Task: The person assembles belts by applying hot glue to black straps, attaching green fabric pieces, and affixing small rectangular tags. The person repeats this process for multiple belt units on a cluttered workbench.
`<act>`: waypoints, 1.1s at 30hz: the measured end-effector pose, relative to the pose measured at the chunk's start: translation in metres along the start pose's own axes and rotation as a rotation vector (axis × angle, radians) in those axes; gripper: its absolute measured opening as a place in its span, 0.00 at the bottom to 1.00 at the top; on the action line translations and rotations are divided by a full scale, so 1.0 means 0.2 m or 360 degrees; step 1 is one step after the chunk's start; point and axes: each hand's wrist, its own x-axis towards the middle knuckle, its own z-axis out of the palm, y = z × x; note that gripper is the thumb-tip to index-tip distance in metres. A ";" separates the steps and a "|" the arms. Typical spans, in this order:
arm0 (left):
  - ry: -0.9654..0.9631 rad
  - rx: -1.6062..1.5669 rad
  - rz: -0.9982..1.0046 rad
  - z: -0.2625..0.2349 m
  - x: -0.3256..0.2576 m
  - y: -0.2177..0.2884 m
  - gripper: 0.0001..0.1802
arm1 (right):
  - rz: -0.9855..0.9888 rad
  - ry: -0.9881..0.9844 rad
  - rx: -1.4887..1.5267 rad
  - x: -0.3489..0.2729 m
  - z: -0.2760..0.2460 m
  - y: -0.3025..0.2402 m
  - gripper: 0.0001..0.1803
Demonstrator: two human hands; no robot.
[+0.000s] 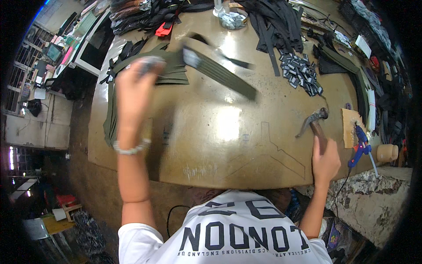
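Observation:
My right hand (326, 162) is closed round the wooden handle of a claw hammer (317, 121) at the right of the table, its metal head pointing away from me. My left hand (141, 77), smeared by motion, is over the far left of the table. Whether its fingers hold anything does not show. Below and beside it lie several olive-green straps (173, 75). Just right of that hand is one olive strap (224, 77) with a pale label and a blurred black band (239, 62) at its end.
Small black-and-white labels (301, 72) lie heaped at the right, near black straps (268, 26). A blue glue gun (361, 147) rests by cardboard (350, 127) at the right edge. A clear container (233, 20) stands at the back. Outlines are drawn on the brown tabletop (206, 145).

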 end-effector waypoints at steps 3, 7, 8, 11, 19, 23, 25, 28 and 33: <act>0.0338 0.0058 -0.0265 -0.38 0.10 -0.34 0.15 | -0.0001 0.0034 0.0069 -0.01 0.01 0.00 0.17; 0.0274 0.0998 -0.0817 -0.48 0.03 -0.64 0.12 | 0.0058 -0.0011 0.0024 -0.01 0.03 0.01 0.18; 0.0404 0.0927 -0.0523 -0.40 0.01 -0.64 0.12 | 0.0045 0.0037 0.0035 -0.01 0.03 0.00 0.18; 0.0353 0.0220 -0.0143 0.06 0.02 -0.41 0.16 | 0.0022 0.0027 0.0008 -0.01 0.03 0.00 0.18; -0.0746 0.0453 0.0322 1.27 0.10 0.43 0.13 | 0.0003 0.0025 0.0041 -0.03 0.04 0.01 0.18; -0.0821 0.0651 0.0377 1.28 0.14 0.38 0.13 | 0.0001 -0.0113 0.0008 0.00 -0.01 0.02 0.19; -0.0780 0.0656 0.0422 1.15 0.08 0.32 0.12 | 0.0032 -0.0413 -0.0095 0.05 -0.08 0.01 0.20; -0.0741 0.0399 0.0243 0.86 -0.05 0.32 0.11 | -0.0258 0.0146 -0.0092 0.11 -0.18 -0.10 0.24; -0.0522 -0.0527 -0.0366 0.39 -0.53 0.57 0.07 | 0.0843 -0.2240 0.3371 0.09 -0.15 -0.54 0.22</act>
